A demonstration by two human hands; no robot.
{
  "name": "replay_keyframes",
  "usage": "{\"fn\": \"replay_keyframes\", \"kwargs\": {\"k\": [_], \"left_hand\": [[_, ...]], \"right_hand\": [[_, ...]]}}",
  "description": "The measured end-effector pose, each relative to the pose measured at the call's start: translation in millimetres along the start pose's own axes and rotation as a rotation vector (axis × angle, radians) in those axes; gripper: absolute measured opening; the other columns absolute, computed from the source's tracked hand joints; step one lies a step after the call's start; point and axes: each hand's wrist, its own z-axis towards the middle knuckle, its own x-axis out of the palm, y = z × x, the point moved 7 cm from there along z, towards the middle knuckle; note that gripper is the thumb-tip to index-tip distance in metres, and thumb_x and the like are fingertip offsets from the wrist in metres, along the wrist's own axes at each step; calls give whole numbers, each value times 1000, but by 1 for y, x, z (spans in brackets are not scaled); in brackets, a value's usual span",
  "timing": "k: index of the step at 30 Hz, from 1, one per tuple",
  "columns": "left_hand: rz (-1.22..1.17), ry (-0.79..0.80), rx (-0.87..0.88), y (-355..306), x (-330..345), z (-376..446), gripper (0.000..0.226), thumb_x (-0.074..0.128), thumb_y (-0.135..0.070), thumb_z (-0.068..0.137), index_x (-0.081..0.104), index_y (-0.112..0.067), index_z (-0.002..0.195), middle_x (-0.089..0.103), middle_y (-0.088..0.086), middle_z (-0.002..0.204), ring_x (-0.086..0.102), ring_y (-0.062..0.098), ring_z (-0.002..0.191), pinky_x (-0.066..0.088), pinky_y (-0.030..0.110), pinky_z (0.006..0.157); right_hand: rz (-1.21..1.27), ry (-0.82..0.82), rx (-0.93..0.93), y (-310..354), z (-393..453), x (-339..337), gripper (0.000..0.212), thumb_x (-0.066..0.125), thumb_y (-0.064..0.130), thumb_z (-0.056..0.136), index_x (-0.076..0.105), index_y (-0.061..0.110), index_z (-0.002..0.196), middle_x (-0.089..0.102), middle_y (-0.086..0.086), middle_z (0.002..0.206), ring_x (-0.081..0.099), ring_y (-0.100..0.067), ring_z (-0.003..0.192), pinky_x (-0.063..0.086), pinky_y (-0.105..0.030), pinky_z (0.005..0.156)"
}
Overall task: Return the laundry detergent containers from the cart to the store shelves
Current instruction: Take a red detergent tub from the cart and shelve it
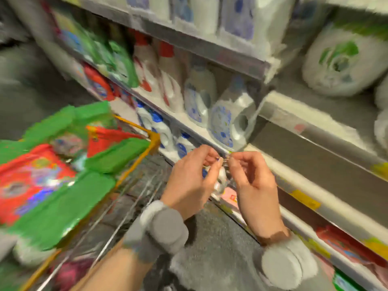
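detergent containers [42, 181] lie heaped in the cart [154, 139] at left, none lifted yet; the left hand [189, 183] and right hand [252, 181] meet before the shelf edge [315, 131], fingertips pinching something tiny, too blurred to name, probably fiddled with between loads.

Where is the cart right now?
Head view, left side: the cart, loaded with green and red detergent packs, stands beside the shelves, left of both hands.

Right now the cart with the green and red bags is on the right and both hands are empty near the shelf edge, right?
Not quite. The head view shows the cart on the left. Its green and red bags are there, and both hands, left and right, are near the shelf edge.
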Motion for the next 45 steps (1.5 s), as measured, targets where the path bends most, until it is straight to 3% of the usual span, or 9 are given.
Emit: {"fn": "replay_keyframes", "kwargs": {"k": [9,16,19,24,28,31,33,40,45], "left_hand": [[189,-171,-38,32,-182,-31,23,54,-33,86,62,-13,96,67,-2,91,63,17,85,49,37,79],[291,-168,-192,129,-284,-55,27,61,-34,88,61,-11,101,66,5,94,63,24,89,50,41,81],[294,-179,-281,163,-311,-63,21,65,-27,90,61,-9,100,67,7,97,63,25,92,48,39,84],[454,-190,-537,222,-344,-81,29,65,-34,89,59,-11,105,61,12,107,56,33,103,43,42,91],[608,-163,-728,249,-356,-98,50,60,-48,88,52,-9,117,52,14,120,46,36,116,39,44,99],[603,-117,-884,273,-358,-109,58,53,-56,89,47,-6,118,51,18,123,47,37,118,38,43,99],[537,-72,-995,288,-355,-117,62,47,-62,89,47,-7,116,52,20,124,50,38,117,40,41,96],[357,-56,-1126,309,-350,-123,63,48,-73,81,44,-13,100,58,18,111,60,36,100,49,40,84],[538,0,-1074,306,-344,-106,62,42,-72,85,51,-14,107,57,12,122,55,35,113,42,49,100]], "right_hand": [[100,306,-91,93,-31,157,12,59,6,93,58,18,90,63,6,82,58,7,70,42,-5,67],[-60,438,-67,82,-35,277,16,56,0,92,55,16,91,62,4,81,56,3,68,42,-5,66],[-156,477,-61,68,-30,312,16,57,-2,90,57,13,89,60,11,78,55,15,65,40,-2,64],[-273,652,53,31,-21,375,7,63,12,90,61,15,96,66,-1,88,61,-8,79,45,-16,75],[-329,761,104,19,-19,426,35,64,33,90,57,9,115,64,-5,104,60,-21,99,46,-37,94],[-429,851,182,2,-16,465,55,54,48,93,52,5,127,61,-11,120,56,-27,118,40,-32,98],[-500,883,239,-11,-13,479,66,47,56,92,49,3,132,58,-10,111,56,-26,112,39,-30,92],[-462,876,419,-43,-7,487,65,44,59,93,58,2,122,60,-10,112,54,-22,103,37,-29,92],[-474,900,417,-47,-6,481,64,41,69,87,64,10,81,66,-9,97,60,-28,95,42,-33,90]]}}
